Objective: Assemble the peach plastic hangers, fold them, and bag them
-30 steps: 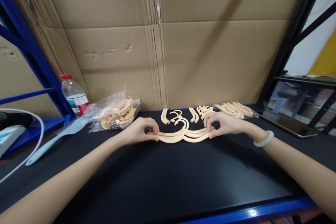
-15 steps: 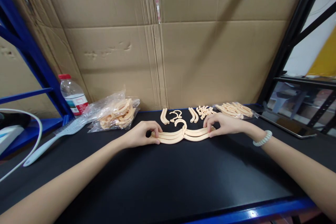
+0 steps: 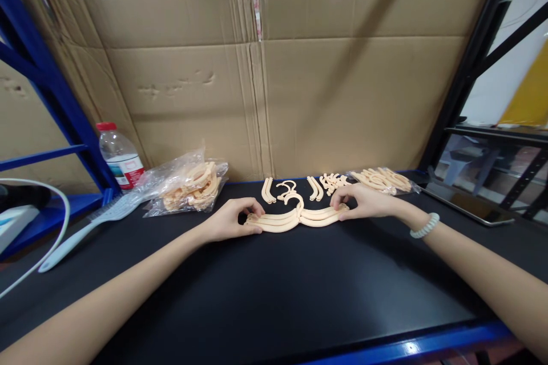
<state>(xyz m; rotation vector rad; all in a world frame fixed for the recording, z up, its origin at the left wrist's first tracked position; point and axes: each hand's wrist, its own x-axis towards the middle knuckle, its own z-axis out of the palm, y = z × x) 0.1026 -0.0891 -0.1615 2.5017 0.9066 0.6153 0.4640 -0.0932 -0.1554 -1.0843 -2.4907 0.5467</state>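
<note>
Gripping a stack of cream-coloured, smooth, curved hangers (image 3: 280,221) by its two outer ends, the person has the left hand (image 3: 233,219) pinched round one tip and the right hand (image 3: 366,202) pinched round the other, thumbs on the near side. From where I stand, the stack is midway across the matt black tabletop (image 3: 278,291), though I cannot tell whether it rests on the surface or is held just over it. Its hooks curl away from the person at the middle, where the two arms meet.

A pale, coiled wristband (image 3: 425,225) circles the right wrist. Beyond the stack lie slim, cream-coloured hooks (image 3: 287,187) between two groups of short, bent cream rods (image 3: 315,189), with a small heap of knobbly cream pieces (image 3: 331,183) beside them. Behind the right hand is a clear plastic bag of cream rods (image 3: 385,179). Past the left hand sit a crumpled clear bag of cream curved parts (image 3: 194,188) and a pale blue plastic brush (image 3: 68,246).
</note>
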